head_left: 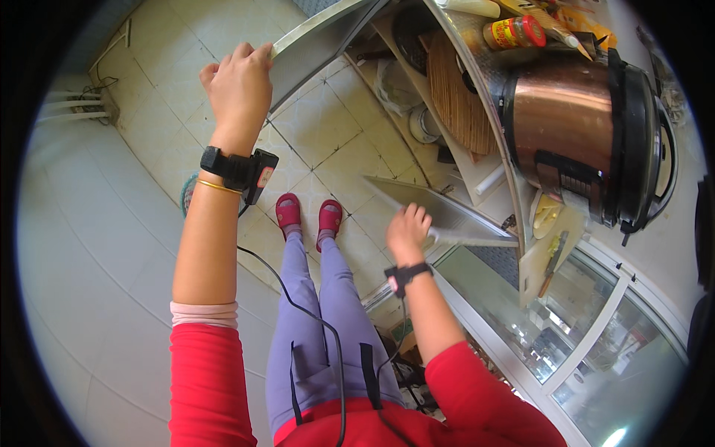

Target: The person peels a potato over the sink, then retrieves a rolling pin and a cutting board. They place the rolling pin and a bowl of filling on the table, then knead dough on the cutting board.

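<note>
My left hand [240, 84] grips the top edge of the left cabinet door [313, 53], which is swung wide open away from the cabinet. Lower in the view, my right hand [409, 229] holds the edge of the right cabinet door [447, 209], also standing open. Between the two doors the cabinet's inside shows. A round wooden board [461, 100] stands on its shelf, with a dark pan [412, 33] beside it. Below are a clear plastic bag [395, 86] and a pale round container [424, 124]. A white tube-like item [490, 179] lies near the right door.
On the countertop stands a copper-coloured electric pressure cooker [564, 120]. A red-lidded jar [514, 32] lies beyond it. Nearer, a knife [553, 262] rests on a cutting board [528, 276] by a glazed sliding door [581, 324]. Cables hang from both wrist straps over my legs.
</note>
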Action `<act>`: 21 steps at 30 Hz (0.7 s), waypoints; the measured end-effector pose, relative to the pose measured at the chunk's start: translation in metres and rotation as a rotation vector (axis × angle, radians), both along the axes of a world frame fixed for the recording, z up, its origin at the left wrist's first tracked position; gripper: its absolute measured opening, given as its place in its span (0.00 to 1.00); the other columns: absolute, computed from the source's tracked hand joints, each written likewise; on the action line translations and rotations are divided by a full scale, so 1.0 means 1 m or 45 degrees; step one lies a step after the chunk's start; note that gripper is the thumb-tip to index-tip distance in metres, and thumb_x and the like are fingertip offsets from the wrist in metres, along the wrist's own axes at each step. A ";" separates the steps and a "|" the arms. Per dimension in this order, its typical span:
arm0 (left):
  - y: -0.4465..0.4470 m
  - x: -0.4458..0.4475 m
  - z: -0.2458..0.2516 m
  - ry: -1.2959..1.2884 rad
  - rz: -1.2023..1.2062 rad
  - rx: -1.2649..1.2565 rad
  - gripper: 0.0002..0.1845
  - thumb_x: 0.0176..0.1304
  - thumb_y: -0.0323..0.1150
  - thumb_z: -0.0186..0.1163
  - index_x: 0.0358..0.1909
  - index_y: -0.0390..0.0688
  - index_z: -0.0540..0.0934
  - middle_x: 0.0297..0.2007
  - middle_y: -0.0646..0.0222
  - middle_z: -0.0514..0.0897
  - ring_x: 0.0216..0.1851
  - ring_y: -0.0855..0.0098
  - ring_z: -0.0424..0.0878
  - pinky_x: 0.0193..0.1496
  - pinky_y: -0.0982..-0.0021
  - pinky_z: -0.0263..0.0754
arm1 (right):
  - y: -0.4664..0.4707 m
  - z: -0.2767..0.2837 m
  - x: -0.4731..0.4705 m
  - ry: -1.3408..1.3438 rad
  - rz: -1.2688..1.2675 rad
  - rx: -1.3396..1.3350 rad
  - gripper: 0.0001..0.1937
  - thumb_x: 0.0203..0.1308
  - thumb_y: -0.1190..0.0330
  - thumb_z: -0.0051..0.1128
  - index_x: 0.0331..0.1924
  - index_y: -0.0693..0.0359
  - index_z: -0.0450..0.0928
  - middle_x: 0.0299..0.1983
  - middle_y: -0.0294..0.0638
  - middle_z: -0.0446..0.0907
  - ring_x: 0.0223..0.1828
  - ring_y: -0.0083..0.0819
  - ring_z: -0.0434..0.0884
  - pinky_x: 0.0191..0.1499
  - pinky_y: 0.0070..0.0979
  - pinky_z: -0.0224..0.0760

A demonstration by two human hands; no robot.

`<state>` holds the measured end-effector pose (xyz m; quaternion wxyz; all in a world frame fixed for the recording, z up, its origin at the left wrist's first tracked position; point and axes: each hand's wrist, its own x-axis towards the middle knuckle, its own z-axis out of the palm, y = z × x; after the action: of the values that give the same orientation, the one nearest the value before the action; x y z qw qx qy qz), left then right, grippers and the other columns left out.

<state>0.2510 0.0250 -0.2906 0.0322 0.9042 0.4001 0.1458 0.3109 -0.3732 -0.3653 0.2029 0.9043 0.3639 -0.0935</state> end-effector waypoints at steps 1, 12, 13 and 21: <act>0.000 -0.001 0.000 -0.007 -0.002 0.006 0.12 0.67 0.37 0.57 0.48 0.59 0.84 0.36 0.77 0.81 0.41 0.73 0.81 0.56 0.58 0.61 | -0.012 0.003 -0.020 0.070 -0.046 -0.049 0.14 0.51 0.67 0.56 0.40 0.66 0.81 0.43 0.45 0.74 0.50 0.42 0.69 0.52 0.39 0.57; -0.004 -0.005 -0.014 -0.089 0.014 0.140 0.14 0.61 0.31 0.58 0.45 0.61 0.84 0.35 0.81 0.82 0.41 0.74 0.81 0.55 0.58 0.62 | -0.074 -0.016 -0.020 0.802 -0.806 -0.270 0.27 0.63 0.52 0.53 0.61 0.61 0.73 0.60 0.56 0.74 0.62 0.55 0.72 0.63 0.44 0.66; -0.005 -0.006 -0.016 -0.083 0.022 0.161 0.15 0.61 0.31 0.58 0.46 0.62 0.84 0.36 0.82 0.82 0.41 0.74 0.80 0.55 0.58 0.61 | -0.074 -0.032 -0.001 0.810 -0.802 -0.010 0.26 0.63 0.55 0.55 0.60 0.62 0.73 0.57 0.55 0.77 0.60 0.54 0.74 0.61 0.41 0.68; -0.019 -0.006 -0.041 0.057 0.128 0.594 0.16 0.66 0.34 0.59 0.54 0.61 0.82 0.45 0.81 0.82 0.48 0.77 0.78 0.55 0.67 0.59 | 0.033 -0.095 0.245 1.386 -1.355 2.051 0.20 0.73 0.63 0.43 0.62 0.66 0.63 0.55 0.50 0.77 0.55 0.44 0.79 0.58 0.40 0.75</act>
<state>0.2445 0.0059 -0.3316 -0.1940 0.8691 0.4007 0.2157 0.5556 -0.3399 -0.4604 -0.6977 0.6508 -0.0763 -0.2895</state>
